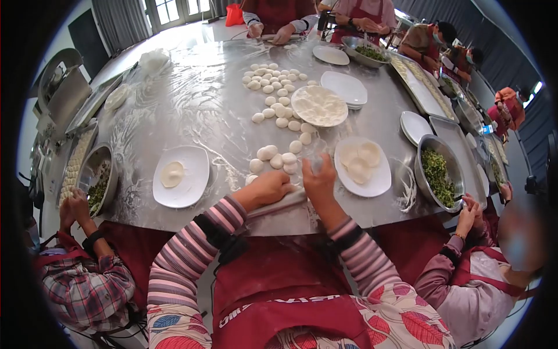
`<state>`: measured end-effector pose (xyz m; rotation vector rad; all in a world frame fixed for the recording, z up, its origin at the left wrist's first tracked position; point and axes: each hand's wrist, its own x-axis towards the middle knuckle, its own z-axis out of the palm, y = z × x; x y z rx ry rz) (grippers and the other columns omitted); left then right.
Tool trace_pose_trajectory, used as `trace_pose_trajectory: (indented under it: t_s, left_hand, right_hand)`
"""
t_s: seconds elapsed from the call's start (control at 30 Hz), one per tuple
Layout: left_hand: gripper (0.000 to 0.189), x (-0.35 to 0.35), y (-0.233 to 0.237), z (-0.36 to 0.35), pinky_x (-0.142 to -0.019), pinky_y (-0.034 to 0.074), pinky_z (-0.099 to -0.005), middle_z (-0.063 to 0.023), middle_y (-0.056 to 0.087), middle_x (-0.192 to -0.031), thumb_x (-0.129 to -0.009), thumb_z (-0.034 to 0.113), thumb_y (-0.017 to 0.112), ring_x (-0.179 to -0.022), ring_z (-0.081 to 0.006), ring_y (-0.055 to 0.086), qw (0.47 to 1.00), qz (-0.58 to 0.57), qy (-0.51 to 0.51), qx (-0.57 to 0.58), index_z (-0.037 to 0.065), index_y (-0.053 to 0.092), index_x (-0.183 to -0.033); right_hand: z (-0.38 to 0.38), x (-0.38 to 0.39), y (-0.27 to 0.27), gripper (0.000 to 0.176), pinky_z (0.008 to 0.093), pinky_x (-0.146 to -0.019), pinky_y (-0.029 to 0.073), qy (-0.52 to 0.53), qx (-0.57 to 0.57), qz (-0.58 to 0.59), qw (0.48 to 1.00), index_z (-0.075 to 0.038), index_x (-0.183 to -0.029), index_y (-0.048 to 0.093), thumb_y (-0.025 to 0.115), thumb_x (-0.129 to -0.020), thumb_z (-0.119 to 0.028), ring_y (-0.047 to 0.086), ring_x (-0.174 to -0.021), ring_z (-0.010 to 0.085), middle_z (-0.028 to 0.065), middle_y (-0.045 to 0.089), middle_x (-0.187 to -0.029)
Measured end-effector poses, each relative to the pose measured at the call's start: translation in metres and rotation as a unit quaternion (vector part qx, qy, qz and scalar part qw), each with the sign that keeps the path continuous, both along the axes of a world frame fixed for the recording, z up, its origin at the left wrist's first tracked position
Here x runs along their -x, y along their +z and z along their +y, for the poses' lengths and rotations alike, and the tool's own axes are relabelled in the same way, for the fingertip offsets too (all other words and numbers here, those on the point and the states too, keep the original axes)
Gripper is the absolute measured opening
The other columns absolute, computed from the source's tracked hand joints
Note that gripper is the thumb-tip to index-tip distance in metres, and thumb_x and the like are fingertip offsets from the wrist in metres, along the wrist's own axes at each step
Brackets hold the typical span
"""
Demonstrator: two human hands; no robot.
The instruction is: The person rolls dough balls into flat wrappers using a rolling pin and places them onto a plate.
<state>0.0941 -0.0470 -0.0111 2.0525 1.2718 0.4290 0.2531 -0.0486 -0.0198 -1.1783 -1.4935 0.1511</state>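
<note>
My left hand (268, 190) is wrapped round a rolling pin (279, 205), close to the table's front edge. Beside it, at the pin's other end, my right hand (319, 181) is raised with its fingers apart; a pale blur just beyond them is too smeared to make out. Small dough balls (267, 153) lie directly beyond my hands, and more trail away up the table. On a white plate (381, 185) to the right rest several rolled dough wrappers (359, 171). A plate (195, 195) on the left carries one wrapper (172, 174).
A plate of flour (319, 106) stands past the dough balls, near stacked plates (344, 87). Bowls of green filling stand at left (97, 180) and right (440, 171). Co-workers' hands are at both sides and across the metal table (133, 198). Trays of dumplings (427, 90) line the right.
</note>
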Motion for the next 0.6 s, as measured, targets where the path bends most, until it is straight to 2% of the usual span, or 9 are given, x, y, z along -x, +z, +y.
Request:
trace_pose_trajectory:
  t_s: [0.07,0.1,0.13,0.27,0.33,0.43,0.53,0.6]
  left_hand:
    - [0.018,0.012,0.004,-0.006,-0.067,0.044,-0.0404,-0.0224,0.06,-0.08,-0.077,0.016,0.057,-0.076,-0.0351,0.058,0.997,0.046,-0.049,0.023,-0.001,0.058,-0.084]
    - [0.018,0.015,-0.005,-0.01,-0.068,0.044,-0.0405,-0.0226,0.059,-0.08,-0.076,0.015,0.058,-0.076,-0.0351,0.058,0.999,-0.008,-0.001,0.033,-0.001,0.058,-0.084]
    - [0.018,0.016,-0.005,-0.011,-0.068,0.044,-0.0405,-0.0226,0.059,-0.08,-0.076,0.015,0.058,-0.076,-0.0351,0.058,0.999,-0.009,0.002,0.035,-0.001,0.058,-0.084]
    - [0.019,0.007,-0.009,-0.017,-0.067,0.043,-0.04,-0.0215,0.059,-0.078,-0.077,0.015,0.057,-0.075,-0.0342,0.058,1.0,-0.003,-0.002,0.007,-0.002,0.057,-0.083]
    - [0.019,0.0,-0.011,-0.009,-0.068,0.043,-0.0401,-0.0211,0.059,-0.077,-0.077,0.016,0.057,-0.074,-0.0342,0.058,1.0,-0.003,0.009,-0.013,-0.002,0.057,-0.083]
    - [0.019,0.003,-0.006,-0.003,-0.068,0.043,-0.0409,-0.0213,0.059,-0.077,-0.077,0.015,0.056,-0.075,-0.0356,0.057,0.999,-0.029,0.012,0.03,-0.002,0.056,-0.084]
    - [0.018,0.014,-0.002,-0.014,-0.072,0.043,-0.0451,-0.024,0.06,-0.081,-0.077,0.013,0.055,-0.082,-0.0403,0.057,0.999,-0.008,-0.001,0.049,-0.002,0.057,-0.085]
    - [0.018,0.014,-0.009,-0.021,-0.072,0.043,-0.0452,-0.0246,0.06,-0.083,-0.077,0.013,0.054,-0.083,-0.0404,0.057,1.0,-0.018,0.008,0.022,-0.002,0.057,-0.086]
  right_hand:
    - [-0.028,-0.01,0.001,0.024,0.0415,-0.049,0.043,-0.001,-0.015,-0.013,1.0,-0.001,-0.088,0.049,0.067,-0.073,-0.009,0.055,-0.054,0.0385,0.02,0.054,-0.062]
    - [-0.049,-0.017,0.001,0.024,0.0414,-0.048,0.043,0.004,0.02,0.012,1.0,-0.001,-0.088,0.049,0.067,-0.073,-0.009,0.054,-0.053,0.0384,0.0199,0.054,-0.062]
    - [-0.06,-0.019,-0.001,0.025,0.0414,-0.048,0.043,0.007,0.058,0.038,0.998,-0.001,-0.088,0.049,0.067,-0.073,-0.009,0.054,-0.052,0.0382,0.0199,0.054,-0.063]
    - [-0.022,-0.008,-0.004,0.025,0.0418,-0.047,0.041,-0.022,0.013,-0.005,1.0,-0.001,-0.087,0.049,0.068,-0.073,-0.01,0.054,-0.052,0.0379,0.0193,0.053,-0.061]
    - [0.007,0.002,-0.003,0.026,0.0424,-0.049,0.041,0.003,0.01,0.003,1.0,-0.001,-0.088,0.049,0.068,-0.072,-0.01,0.054,-0.054,0.0392,0.0192,0.053,-0.06]
    - [-0.005,0.001,0.007,0.025,0.0427,-0.049,0.042,-0.018,-0.025,-0.023,0.999,-0.001,-0.087,0.049,0.067,-0.072,-0.01,0.054,-0.055,0.0398,0.0187,0.053,-0.06]
    - [-0.052,-0.015,0.002,0.022,0.0411,-0.048,0.042,0.008,0.043,0.051,0.998,-0.003,-0.084,0.049,0.067,-0.073,-0.008,0.054,-0.053,0.0368,0.017,0.053,-0.06]
    - [-0.049,-0.013,0.004,0.022,0.041,-0.048,0.042,-0.008,0.039,0.027,0.999,-0.003,-0.084,0.049,0.067,-0.073,-0.008,0.055,-0.053,0.0363,0.0169,0.053,-0.06]
